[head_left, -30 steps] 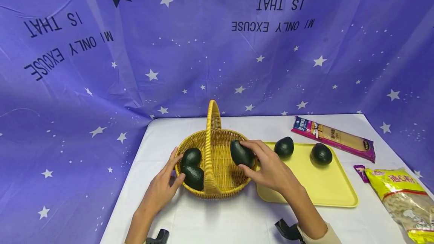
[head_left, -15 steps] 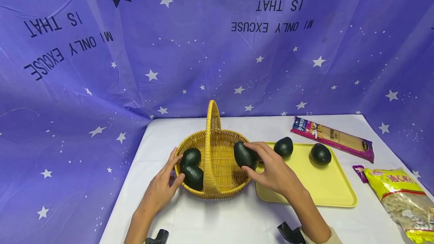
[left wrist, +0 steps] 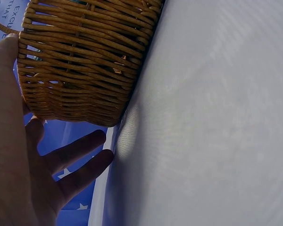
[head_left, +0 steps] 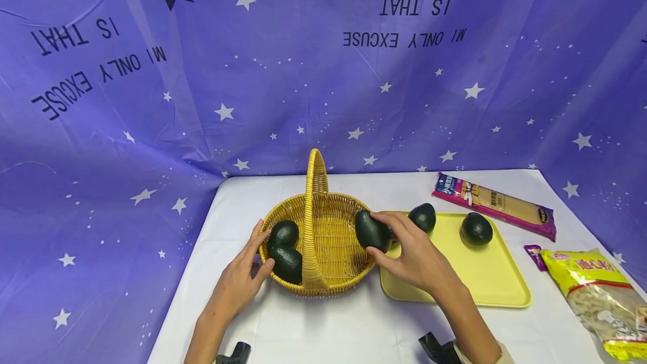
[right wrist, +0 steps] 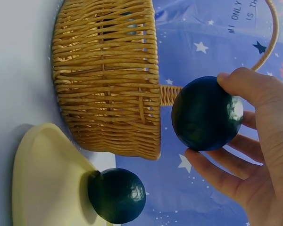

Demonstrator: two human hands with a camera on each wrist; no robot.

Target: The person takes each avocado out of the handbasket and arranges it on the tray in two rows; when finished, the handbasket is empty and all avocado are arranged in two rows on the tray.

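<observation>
Avocado (head_left: 372, 231) hung above the right rim of the basket (head_left: 331, 240), pinched by the right hand (head_left: 415, 254), likely for clearance, while the left hand (head_left: 241, 278), fingers spread, touched the opposite rim, seemingly to steady it.

The white tabletop (head_left: 354, 324) carries a wicker basket (head_left: 331, 235) left of centre. Just right of it a yellow tray (head_left: 475, 282) lies flat. Beyond the tray's far edge a long packet (head_left: 495, 205) lies aslant; at the right, nearer, lies a plump bag (head_left: 601, 299), a small purple wrapper (head_left: 535, 257) at its far left corner.
</observation>
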